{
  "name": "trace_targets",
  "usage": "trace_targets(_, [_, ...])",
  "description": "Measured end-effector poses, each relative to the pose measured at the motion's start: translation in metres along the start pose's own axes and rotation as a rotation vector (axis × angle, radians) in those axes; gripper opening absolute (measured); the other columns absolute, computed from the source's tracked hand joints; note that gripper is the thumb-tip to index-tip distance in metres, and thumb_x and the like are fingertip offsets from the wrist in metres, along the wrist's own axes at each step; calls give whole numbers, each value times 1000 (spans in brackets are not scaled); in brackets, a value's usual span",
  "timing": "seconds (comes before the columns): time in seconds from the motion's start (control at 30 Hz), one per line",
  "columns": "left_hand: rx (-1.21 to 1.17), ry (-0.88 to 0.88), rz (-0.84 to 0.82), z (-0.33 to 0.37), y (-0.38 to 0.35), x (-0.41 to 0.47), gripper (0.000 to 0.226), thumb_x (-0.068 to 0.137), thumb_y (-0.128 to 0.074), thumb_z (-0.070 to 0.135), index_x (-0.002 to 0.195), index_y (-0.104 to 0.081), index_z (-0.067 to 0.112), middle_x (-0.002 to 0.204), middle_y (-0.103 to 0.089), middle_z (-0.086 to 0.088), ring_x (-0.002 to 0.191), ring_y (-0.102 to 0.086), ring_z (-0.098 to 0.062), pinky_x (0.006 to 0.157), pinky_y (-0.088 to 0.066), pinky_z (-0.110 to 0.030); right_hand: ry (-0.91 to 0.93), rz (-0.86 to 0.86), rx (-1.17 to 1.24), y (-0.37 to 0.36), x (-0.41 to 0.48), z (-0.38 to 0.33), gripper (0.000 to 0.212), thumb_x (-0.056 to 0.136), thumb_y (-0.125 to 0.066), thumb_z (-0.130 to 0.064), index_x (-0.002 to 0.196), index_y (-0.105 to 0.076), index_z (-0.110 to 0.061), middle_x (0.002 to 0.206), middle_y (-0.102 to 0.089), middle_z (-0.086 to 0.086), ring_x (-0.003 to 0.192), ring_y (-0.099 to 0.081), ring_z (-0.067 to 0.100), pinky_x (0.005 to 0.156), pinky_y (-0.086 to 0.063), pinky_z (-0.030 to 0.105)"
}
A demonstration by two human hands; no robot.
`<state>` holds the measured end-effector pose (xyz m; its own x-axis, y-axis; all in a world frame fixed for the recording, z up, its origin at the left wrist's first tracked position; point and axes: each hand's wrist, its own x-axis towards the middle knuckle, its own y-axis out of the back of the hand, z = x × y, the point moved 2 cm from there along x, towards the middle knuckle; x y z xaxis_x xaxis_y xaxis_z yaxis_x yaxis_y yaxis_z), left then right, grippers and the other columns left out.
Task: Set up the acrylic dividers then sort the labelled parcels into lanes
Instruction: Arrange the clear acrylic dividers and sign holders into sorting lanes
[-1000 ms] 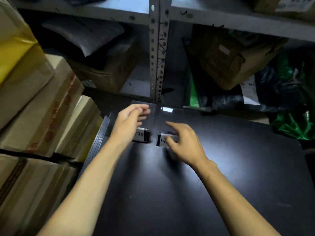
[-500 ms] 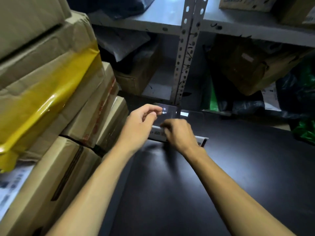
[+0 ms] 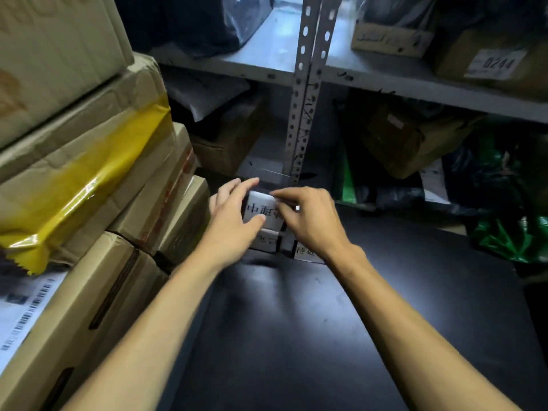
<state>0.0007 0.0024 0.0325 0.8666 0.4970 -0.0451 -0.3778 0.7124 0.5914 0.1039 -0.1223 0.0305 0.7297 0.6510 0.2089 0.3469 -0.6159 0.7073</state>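
Both hands working at far end of black table (image 3: pixel 296 336), below shelf upright (image 3: pixel 302 114). Left hand (image 3: pixel 234 223) clasping labelled acrylic divider (image 3: pixel 262 210), thumb across label, fingers over top; right hand (image 3: pixel 311 223) pinching its right edge. Two sibling dividers (image 3: pixel 267 243) sitting just beneath on table. Probably handling light, stiff, slick, scratch-prone, nearly invisible; safest gripping by edges near white label.

Bare left grip (image 3: pixel 234 223) and right grip (image 3: pixel 311 223); left forearm (image 3: pixel 160 318) and right forearm (image 3: pixel 409 318) bare too
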Motion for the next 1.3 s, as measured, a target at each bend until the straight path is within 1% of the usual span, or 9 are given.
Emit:
trace_targets(0.07, [-144, -14, 41, 10, 0, 3, 50, 90, -63, 3, 130, -55, 31, 136, -51, -4, 117, -57, -21, 106, -44, -33, -35, 18, 47, 21, 1, 1, 23, 88, -67, -17, 108, -77, -21, 103, -76, -7, 96, -70, 3, 88, -56, 30])
trace_targets(0.13, [-239, -27, 41, 20, -2, 5, 41, 91, -61, -1, 116, -62, 32, 123, -62, -4, 86, -68, -15, 79, -57, -28, -61, 10, 60, 40, -4, 5, 22, 89, -68, -19, 109, -76, -23, 104, -76, -8, 97, -69, 1, 88, -58, 29])
trace_targets(0.23, [-256, -69, 20, 37, -21, 8, 35, 91, -61, 0, 108, -67, 30, 110, -69, 0, 71, -68, -5, 61, -51, -15, -115, 8, 94, 67, -16, 22, 22, 89, -69, -18, 109, -76, -21, 103, -76, -8, 95, -69, 0, 86, -58, 29])
trace_targets(0.5, [-276, -72, -115, 78, -117, 14, 37, 87, -64, 0, 95, -69, 36, 95, -75, 1, 56, -65, -8, 54, -53, -23, -260, 52, 48, 129, -57, 95, 18, 89, -65, -22, 102, -77, -23, 89, -74, -14, 85, -67, -3, 73, -51, 14])
trace_targets(0.63, [-292, -64, -176, 90, -156, 14, 36, 87, -63, -2, 100, -70, 31, 97, -75, -11, 71, -70, -33, 69, -61, -42, -333, 22, 61, 147, -78, 129, 16, 91, -62, -20, 98, -75, -25, 87, -73, -13, 82, -65, -2, 67, -48, 11])
trace_targets(0.77, [-408, -79, -79, 101, -175, 14, 46, 89, -64, 1, 121, -56, 33, 115, -65, -2, 69, -64, -9, 71, -53, -19, -362, 83, 123, 149, -97, 149, 10, 94, -61, -19, 97, -71, -19, 90, -73, -9, 85, -67, 6, 72, -52, 20])
trace_targets(0.97, [-591, 70, -141, 112, -198, 6, 18, 90, -65, 1, 98, -59, 16, 93, -70, -9, 84, -66, -19, 86, -54, -41, -521, 255, 809, 138, -109, 153, 7, 99, -53, -3, 96, -50, -8, 110, -69, 16, 94, -70, 13, 78, -60, 29])
trace_targets(1.13, [-544, -18, -159, 114, -204, 7, 21, 95, -53, -4, 101, -63, 14, 94, -70, -7, 85, -69, -17, 74, -59, -29, -607, 128, 671, 142, -115, 162, 32, 97, -60, -15, 127, -47, -13, 120, -65, 11, 100, -67, 18, 94, -56, 38])
trace_targets(1.3, [-332, -86, -179, 109, -201, 16, 26, 94, -55, -1, 98, -67, 22, 95, -71, -2, 93, -68, -27, 85, -58, -44, -491, 261, 540, 149, -108, 165, 44, 101, -52, -19, 145, -45, -19, 136, -56, -5, 121, -52, 0, 98, -42, 10])
